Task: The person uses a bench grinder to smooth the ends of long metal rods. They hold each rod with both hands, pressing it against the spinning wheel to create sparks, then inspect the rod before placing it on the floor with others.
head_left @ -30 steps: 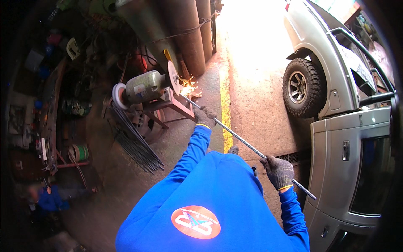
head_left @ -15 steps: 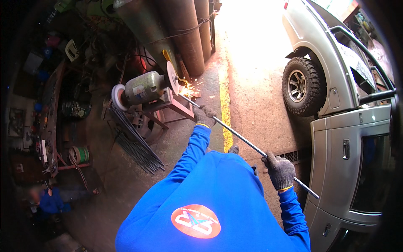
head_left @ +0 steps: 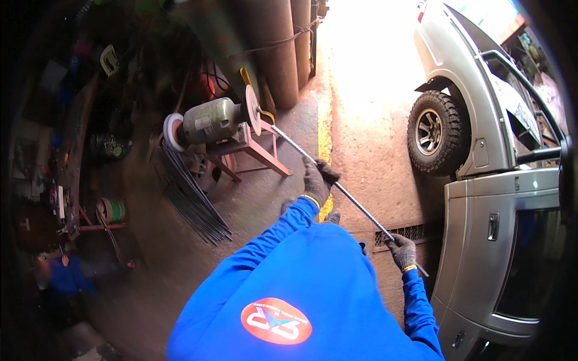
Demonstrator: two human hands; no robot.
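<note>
A ribbed steel rebar (head_left: 361, 207) runs slantwise in front of me, from beside the grinder down to the lower right. My left hand (head_left: 316, 180), in a dark grey knit glove, is closed round its middle part. Closer to the lower end, my right hand (head_left: 402, 251), gloved alike, grips the same bar. The far tip lies just right of the bench grinder (head_left: 209, 122), apart from its right-hand disc (head_left: 253, 111). A paler wheel (head_left: 174, 132) sits on the grinder's left end. No sparks show at the disc.
The grinder rests on a reddish metal stand (head_left: 265, 157). Several dark rods (head_left: 195, 210) lean below it. Large cylinders (head_left: 271, 48) stand behind. To the right is a silver vehicle (head_left: 475, 240) with a chunky tyre (head_left: 435, 132). A floor grate (head_left: 400, 236) and yellow line (head_left: 325, 132) cross the floor.
The rebar has come away from the disc, and the sparks have stopped. My left hand has shifted right and nearer to me; both hands still hold the bar.
</note>
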